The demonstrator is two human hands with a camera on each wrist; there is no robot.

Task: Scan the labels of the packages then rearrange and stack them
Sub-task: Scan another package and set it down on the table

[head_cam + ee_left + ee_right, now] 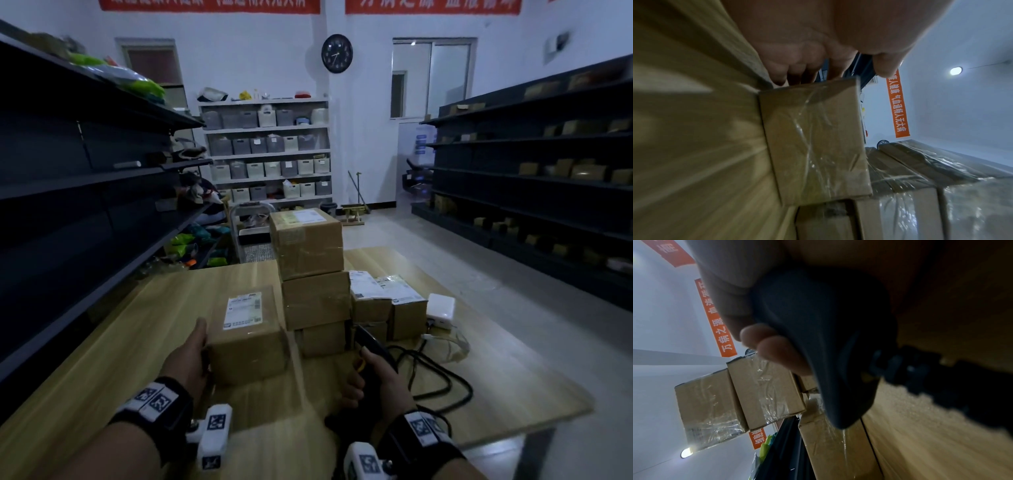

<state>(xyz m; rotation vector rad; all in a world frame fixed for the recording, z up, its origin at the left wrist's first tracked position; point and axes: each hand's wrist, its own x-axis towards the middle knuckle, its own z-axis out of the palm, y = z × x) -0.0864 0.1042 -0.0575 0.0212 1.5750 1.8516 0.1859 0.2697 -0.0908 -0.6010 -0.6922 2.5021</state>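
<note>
While the left hand (187, 356) grips the left end of a labelled cardboard box (247, 337), thumb on its top edge and fingers (781, 71) against its side, the box rests flat on the wooden table (102, 359) with its white shipping label (243, 311) facing up. The right hand (380, 380) holds a dark handheld scanner (375, 344), fingers wrapped round the grip, its head near the foot of the stack; a black cable (442, 380) loops across the table from it. Just right of the held box stands a stack of three taped cartons (313, 274), the top one (306, 245) carrying a label on its upper face. Beside that stack sit two smaller labelled parcels (387, 301), touching each other, on lower boxes. All the boxes are sealed with clear tape, so their contents cannot be seen. A white adapter (441, 306) lies near the parcels. Grey storage bins (270, 164), their contents not legible, fill a white shelf at the far wall.
</note>
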